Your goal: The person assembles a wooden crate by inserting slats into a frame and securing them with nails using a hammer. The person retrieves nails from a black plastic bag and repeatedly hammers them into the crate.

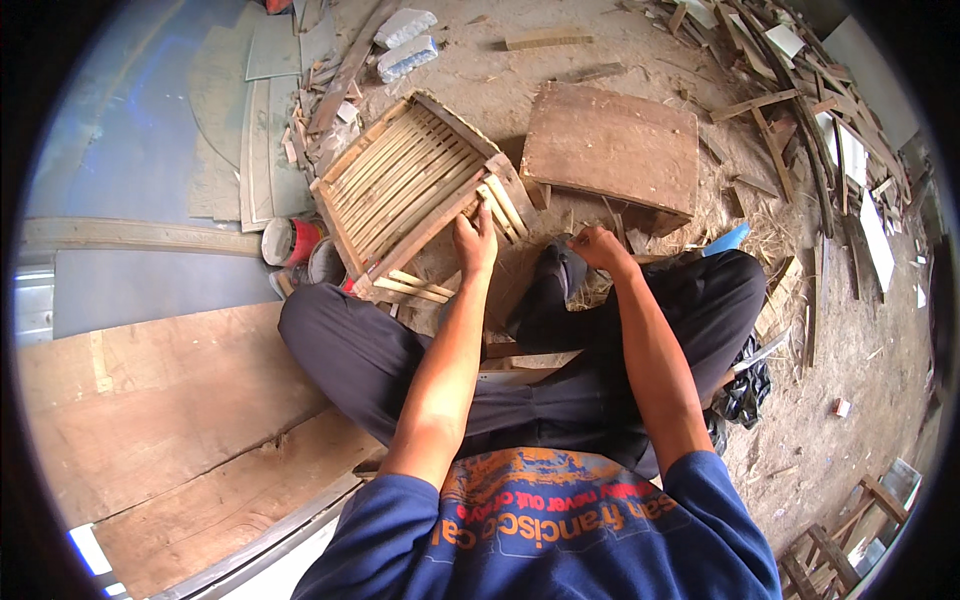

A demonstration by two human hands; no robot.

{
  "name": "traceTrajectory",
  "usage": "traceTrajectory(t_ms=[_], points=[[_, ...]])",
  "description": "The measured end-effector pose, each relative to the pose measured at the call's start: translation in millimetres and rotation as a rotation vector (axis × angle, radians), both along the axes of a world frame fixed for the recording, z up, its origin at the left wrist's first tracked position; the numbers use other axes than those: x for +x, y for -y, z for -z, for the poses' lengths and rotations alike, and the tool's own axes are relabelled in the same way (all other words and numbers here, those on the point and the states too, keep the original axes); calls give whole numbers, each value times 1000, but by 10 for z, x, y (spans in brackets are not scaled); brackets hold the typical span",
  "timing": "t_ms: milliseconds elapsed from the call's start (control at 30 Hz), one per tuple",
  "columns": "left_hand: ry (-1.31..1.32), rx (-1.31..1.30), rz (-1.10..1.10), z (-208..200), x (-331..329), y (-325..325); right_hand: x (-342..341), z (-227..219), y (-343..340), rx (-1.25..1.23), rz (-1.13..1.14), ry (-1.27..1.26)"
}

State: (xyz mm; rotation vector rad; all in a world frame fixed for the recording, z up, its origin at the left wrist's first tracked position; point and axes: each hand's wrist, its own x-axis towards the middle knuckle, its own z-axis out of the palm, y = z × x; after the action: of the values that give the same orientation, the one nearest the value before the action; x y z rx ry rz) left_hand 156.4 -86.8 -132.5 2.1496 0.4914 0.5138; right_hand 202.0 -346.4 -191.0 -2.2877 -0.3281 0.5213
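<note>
A slatted wooden frame (408, 172) with short legs or side slats leans at a tilt in front of my left knee. My left hand (474, 242) grips its near right edge, thumb along the wood and fingers mostly hidden behind it. My right hand (600, 248) is closed in a pinch just above my dark shoe (562, 268); whatever it may hold is too small to make out. Beyond that hand stands a low wooden stool or box with a flat brown top (610, 150).
Paint-stained buckets (290, 242) stand left of the frame. Wide wooden boards (180, 370) lie at my left. Scrap wood (780, 140) is heaped along the far right, with white foam blocks (408, 58) at the back. A blade-like tool (762, 352) lies beside my right thigh.
</note>
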Motion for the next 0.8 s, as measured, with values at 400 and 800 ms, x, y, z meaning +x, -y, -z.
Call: traceTrajectory(t_ms=[400,800], points=[[40,79,150,198,-314,-1,-9,-93,-189,-3,-24,-170],[29,-85,230,-25,-231,-16,-45,-657,-495,383,28,159]])
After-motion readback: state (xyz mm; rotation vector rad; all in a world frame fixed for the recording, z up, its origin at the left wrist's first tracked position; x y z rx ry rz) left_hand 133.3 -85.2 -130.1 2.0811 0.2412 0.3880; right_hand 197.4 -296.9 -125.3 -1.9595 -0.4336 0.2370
